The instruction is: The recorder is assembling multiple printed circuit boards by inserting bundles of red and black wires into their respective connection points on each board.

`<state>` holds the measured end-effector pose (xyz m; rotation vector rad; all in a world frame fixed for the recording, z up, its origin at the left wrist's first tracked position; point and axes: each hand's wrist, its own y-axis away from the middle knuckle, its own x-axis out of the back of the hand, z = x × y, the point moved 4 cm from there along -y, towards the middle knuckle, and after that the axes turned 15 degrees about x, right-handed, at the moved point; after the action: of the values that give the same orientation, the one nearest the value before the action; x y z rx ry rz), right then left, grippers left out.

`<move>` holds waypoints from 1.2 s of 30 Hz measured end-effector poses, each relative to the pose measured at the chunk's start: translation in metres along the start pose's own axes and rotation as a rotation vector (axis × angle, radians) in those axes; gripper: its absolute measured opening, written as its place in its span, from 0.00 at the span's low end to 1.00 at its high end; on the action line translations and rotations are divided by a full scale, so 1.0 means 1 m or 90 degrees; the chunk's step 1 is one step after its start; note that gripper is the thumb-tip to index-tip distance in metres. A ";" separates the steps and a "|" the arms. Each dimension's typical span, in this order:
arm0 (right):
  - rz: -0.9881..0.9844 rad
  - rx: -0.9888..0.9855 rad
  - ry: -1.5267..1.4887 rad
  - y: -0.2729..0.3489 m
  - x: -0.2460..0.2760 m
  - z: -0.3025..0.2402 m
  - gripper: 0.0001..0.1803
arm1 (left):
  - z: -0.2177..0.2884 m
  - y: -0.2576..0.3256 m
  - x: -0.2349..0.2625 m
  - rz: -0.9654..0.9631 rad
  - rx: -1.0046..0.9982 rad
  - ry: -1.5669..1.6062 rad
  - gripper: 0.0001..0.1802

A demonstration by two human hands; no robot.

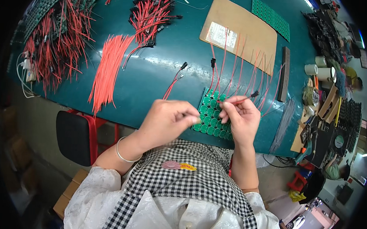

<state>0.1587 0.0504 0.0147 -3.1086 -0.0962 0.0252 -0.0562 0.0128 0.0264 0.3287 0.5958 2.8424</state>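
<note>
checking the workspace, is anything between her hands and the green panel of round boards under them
Nothing visible does. The left hand and right hand, which pinches a red wire, sit directly over the green panel, with no other object between.

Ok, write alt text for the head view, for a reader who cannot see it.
Seen from above, a person's left hand and right hand pinch a thin red wire with a black connector over a green panel of round circuit boards on a teal workbench. Bundles of red wires lie to the left, a cardboard sheet behind.
</note>
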 end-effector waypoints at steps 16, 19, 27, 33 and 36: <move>0.018 0.123 0.274 0.003 -0.004 0.006 0.05 | -0.007 -0.016 0.036 0.409 -0.127 -0.318 0.15; 0.016 0.127 0.292 0.002 -0.003 0.007 0.06 | -0.007 -0.018 0.039 0.412 -0.128 -0.310 0.16; 0.039 0.117 0.287 0.002 -0.005 0.007 0.06 | -0.005 -0.021 0.037 0.386 -0.107 -0.360 0.12; 0.045 0.135 0.276 0.000 -0.007 0.009 0.06 | -0.008 -0.020 0.038 0.371 -0.102 -0.321 0.09; 0.030 0.153 0.290 0.001 -0.006 0.010 0.07 | -0.008 -0.018 0.042 0.366 -0.097 -0.235 0.09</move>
<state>0.1521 0.0497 0.0051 -2.7920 -0.0058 -0.6167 -0.0952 0.0369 0.0187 1.1246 0.2285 3.1912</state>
